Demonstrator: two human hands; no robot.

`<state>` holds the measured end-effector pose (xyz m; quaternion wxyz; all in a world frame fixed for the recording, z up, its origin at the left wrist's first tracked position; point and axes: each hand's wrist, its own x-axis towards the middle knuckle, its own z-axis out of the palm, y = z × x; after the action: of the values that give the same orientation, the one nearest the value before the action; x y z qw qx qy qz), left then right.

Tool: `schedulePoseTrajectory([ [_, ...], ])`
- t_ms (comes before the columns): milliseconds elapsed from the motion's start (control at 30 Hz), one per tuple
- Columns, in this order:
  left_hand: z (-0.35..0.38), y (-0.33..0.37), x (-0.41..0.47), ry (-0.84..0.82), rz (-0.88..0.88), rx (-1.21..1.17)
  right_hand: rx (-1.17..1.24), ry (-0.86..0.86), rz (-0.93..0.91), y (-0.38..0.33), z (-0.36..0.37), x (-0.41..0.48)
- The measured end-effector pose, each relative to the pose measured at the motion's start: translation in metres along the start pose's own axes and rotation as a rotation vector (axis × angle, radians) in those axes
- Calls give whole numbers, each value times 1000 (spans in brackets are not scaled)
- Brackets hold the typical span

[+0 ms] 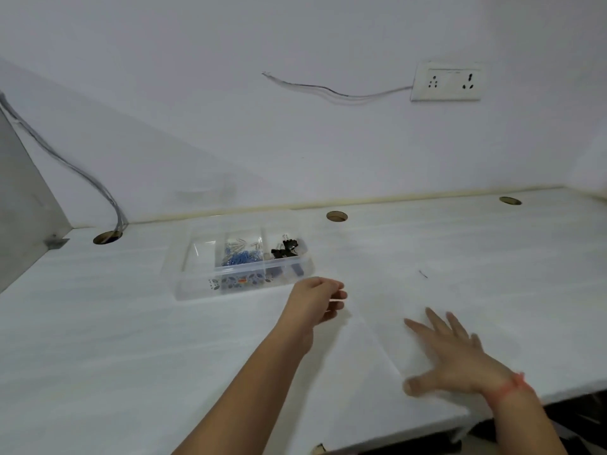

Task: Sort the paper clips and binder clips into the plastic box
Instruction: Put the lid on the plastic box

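A clear plastic box (184, 284) with several compartments lies on the white desk, left of centre. Blue and silver paper clips (241, 254) fill its middle compartment, and black binder clips (285, 249) sit in the right one. The left compartment looks empty. My left hand (320, 302) hovers just right of the box's near corner, fingers curled; whether it pinches anything I cannot tell. My right hand (450, 353) is spread flat over the desk to the right, holding nothing, and is blurred. A red thread circles its wrist.
One small dark item (423, 274) lies on the desk right of the box. Round cable holes (336, 216) line the desk's back edge; a cable (65, 165) drops into the left hole. A wall socket (448, 81) is above. The desk's front edge (492, 412) runs at lower right.
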<state>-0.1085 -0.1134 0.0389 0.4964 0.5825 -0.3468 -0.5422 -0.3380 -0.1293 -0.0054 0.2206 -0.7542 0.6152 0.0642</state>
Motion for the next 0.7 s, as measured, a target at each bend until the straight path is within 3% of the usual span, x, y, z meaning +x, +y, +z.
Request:
schedulePoseTrajectory([
  [267, 31, -35, -20, -10, -50, 9, 58, -4, -85, 13, 18, -20],
  [467, 25, -44, -29, 167, 51, -31, 146, 455, -195, -3, 43, -30],
  [700, 8, -53, -43, 270, 97, -47, 54, 821, -389, -12, 69, -32],
])
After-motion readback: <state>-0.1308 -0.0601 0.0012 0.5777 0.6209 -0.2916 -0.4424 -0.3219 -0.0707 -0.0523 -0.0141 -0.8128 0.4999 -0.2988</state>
